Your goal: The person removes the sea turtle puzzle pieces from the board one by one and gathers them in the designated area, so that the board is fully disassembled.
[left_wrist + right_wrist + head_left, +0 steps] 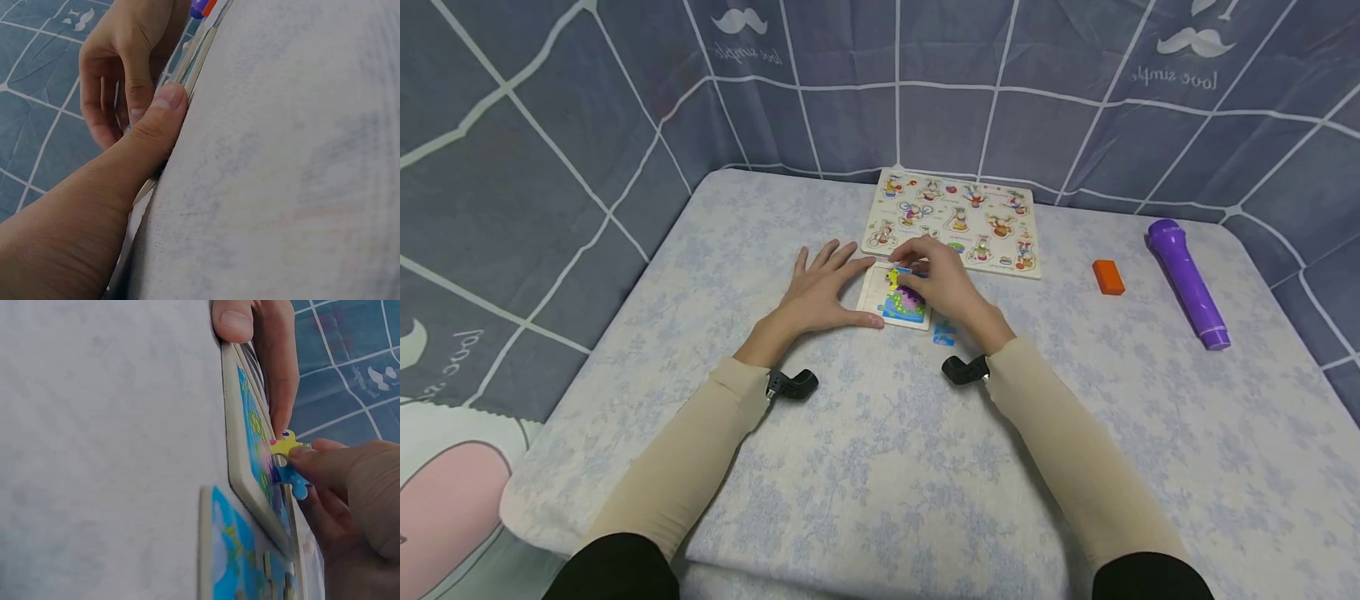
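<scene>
Head view: on the counter (850,450), the wooden jigsaw tray (867,293) is being framed by the splayed left hand (820,296), nothing gripped, probably so it's not being bumped while a jigsaw piece (289,471) is being pinched over it by the right hand (942,279).

A purple flashlight (1191,287) lies right of an orange block (1108,277), with a picture board (941,220) farther left.

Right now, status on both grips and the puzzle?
Right grip pinching yellow-blue piece. Left grip touching puzzle board, partly filled. Loose blue pieces beside it, seemingly not obstructing.
</scene>
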Tool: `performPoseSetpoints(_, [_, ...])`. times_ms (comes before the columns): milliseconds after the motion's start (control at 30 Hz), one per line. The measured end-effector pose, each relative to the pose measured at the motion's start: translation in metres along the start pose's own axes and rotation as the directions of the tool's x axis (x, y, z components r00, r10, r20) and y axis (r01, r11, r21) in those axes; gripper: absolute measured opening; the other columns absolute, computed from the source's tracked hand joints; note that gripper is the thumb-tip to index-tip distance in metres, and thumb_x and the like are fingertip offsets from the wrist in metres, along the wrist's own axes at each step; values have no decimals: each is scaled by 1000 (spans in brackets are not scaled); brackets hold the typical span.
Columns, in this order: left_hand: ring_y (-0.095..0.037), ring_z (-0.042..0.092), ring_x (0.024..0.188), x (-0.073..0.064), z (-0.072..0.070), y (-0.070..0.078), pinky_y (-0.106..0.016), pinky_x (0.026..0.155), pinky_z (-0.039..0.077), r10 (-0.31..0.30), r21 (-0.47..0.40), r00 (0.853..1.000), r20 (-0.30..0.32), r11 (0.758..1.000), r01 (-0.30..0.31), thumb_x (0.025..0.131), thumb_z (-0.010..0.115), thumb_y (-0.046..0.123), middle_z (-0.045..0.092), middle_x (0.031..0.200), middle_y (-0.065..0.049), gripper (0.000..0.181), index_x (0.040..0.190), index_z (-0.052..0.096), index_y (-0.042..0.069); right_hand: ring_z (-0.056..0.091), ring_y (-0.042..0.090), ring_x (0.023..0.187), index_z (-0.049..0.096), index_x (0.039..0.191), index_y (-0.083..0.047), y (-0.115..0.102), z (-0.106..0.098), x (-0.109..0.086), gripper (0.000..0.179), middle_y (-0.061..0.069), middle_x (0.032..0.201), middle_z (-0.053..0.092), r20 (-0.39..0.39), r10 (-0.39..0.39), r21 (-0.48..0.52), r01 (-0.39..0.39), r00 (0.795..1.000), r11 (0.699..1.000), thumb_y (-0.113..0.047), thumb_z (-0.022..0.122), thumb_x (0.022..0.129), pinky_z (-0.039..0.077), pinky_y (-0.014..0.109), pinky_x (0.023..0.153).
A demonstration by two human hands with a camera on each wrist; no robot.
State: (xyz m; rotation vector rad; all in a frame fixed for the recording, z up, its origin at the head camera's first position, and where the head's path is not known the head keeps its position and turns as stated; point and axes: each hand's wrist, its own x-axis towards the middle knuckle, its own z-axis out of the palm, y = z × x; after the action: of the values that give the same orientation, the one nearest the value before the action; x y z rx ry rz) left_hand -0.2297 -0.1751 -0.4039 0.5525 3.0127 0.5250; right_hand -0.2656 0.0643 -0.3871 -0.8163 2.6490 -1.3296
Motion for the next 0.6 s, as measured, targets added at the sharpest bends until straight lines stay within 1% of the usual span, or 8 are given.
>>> performPoseSetpoints(167, [-35, 6, 165, 1, 1, 1, -69, 127, -5, -6, -1, 1000, -3, 1000, 6, 74, 80, 77, 19, 177, -8, 112, 166, 37, 29, 71, 25, 110, 72, 120, -4, 5, -1, -5, 21, 11, 121, 73, -41, 21, 31, -20, 999, 999, -4, 74, 98, 59, 37, 99])
performPoseSetpoints(267, [-34, 5, 165, 1, 2, 1, -69, 127, -6, -7, -3, 1000, -1, 1000, 7, 74, 80, 77, 18, 177, -7, 112, 166, 36, 29, 72, 25, 109, 73, 118, -5, 7, -1, -7, 21, 11, 117, 74, -98, 25, 48, -20, 995, 999, -4, 76, 97, 60, 37, 98])
performPoseSetpoints(433, [-35, 5, 165, 1, 3, 0, -69, 127, -6, 1, -4, 1000, -3, 1000, -1, 73, 80, 79, 18, 177, -8, 114, 166, 36, 30, 71, 23, 107, 74, 117, -7, 7, -4, -12, 21, 10, 112, 74, -192, 42, 103, -22, 981, 994, -5, 77, 96, 59, 38, 96])
performPoseSetpoints(600, [-35, 5, 165, 1, 2, 1, -69, 127, -6, -2, -1, 1000, -6, 1000, 2, 73, 80, 78, 18, 177, -8, 113, 166, 36, 30, 70, 22, 105, 75, 116, -7, 13, -19, -24, 19, 11, 111, 74, -249, 80, 133, -48, 965, 990, -10, 77, 97, 59, 37, 95])
